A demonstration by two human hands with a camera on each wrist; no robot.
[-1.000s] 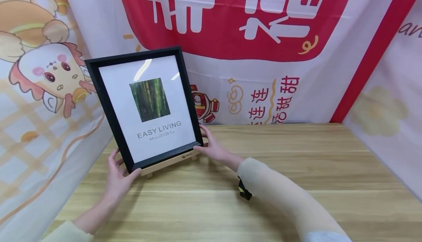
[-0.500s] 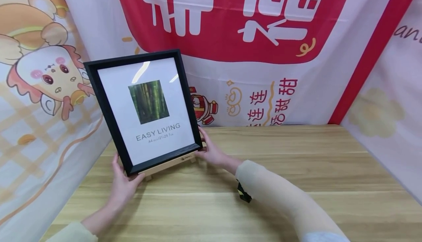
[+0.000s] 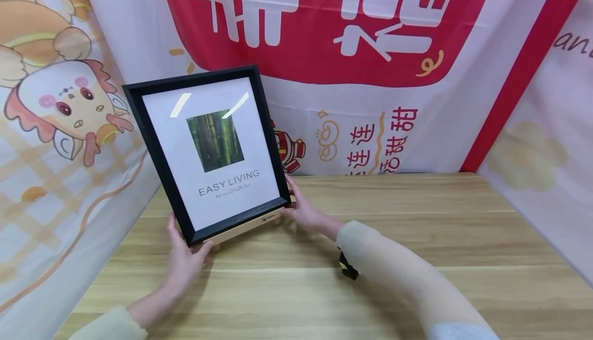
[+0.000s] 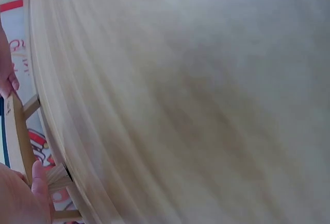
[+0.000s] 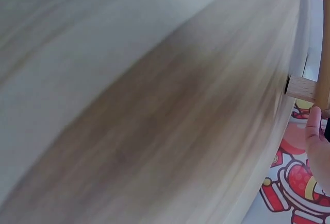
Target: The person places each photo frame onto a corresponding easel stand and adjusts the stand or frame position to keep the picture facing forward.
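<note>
A black picture frame (image 3: 210,149) with a white mat, a bamboo photo and the words EASY LIVING leans back on a small wooden easel (image 3: 250,228) at the far left of the wooden table (image 3: 417,227). My left hand (image 3: 185,263) grips the frame's lower left corner, thumb in front. The lower right corner is held by my right hand (image 3: 306,211). In the left wrist view, the left hand (image 4: 20,198) lies beside the easel (image 4: 20,131). In the right wrist view, the right hand (image 5: 317,147) is next to the easel's foot (image 5: 304,87).
Printed cloth banners (image 3: 370,72) hang close behind and on both sides of the table, right behind the frame. A black strap (image 3: 347,269) sits on my right wrist. Bare wood stretches to the right and towards me.
The frame has shifted a little to the right and tilted slightly, with both hands staying on its lower corners.
</note>
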